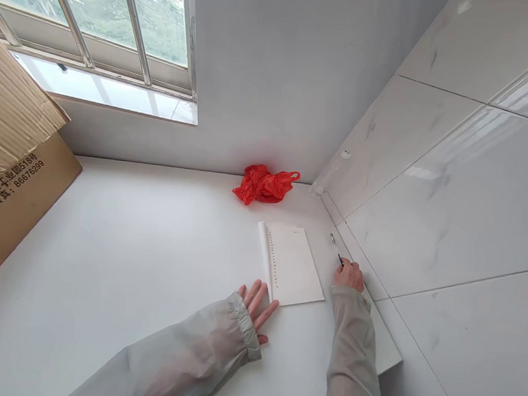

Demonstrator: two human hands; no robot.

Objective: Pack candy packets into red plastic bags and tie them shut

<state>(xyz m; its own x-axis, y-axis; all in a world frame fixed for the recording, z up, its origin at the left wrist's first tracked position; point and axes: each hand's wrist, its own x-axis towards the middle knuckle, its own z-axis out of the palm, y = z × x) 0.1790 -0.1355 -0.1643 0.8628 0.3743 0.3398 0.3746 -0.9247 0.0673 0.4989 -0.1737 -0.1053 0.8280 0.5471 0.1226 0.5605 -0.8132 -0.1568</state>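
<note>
A slim pen with a dark section and a pale, clear-looking stretch points away from my right hand. The fingers of this hand are curled round its near end, close to the tiled wall. To the left lies an open notebook, its cover or turned pages rolled back along the left edge, with a column of small printed marks on the pale page. My left hand rests with fingers spread at the notebook's lower left corner, holding nothing. Both forearms are in grey-green sleeves.
A crumpled red plastic bag lies at the back of the white table. A clear bottle with a white cap stands in the corner. At the left is a cardboard box, below a barred window. Tiled wall bounds the right.
</note>
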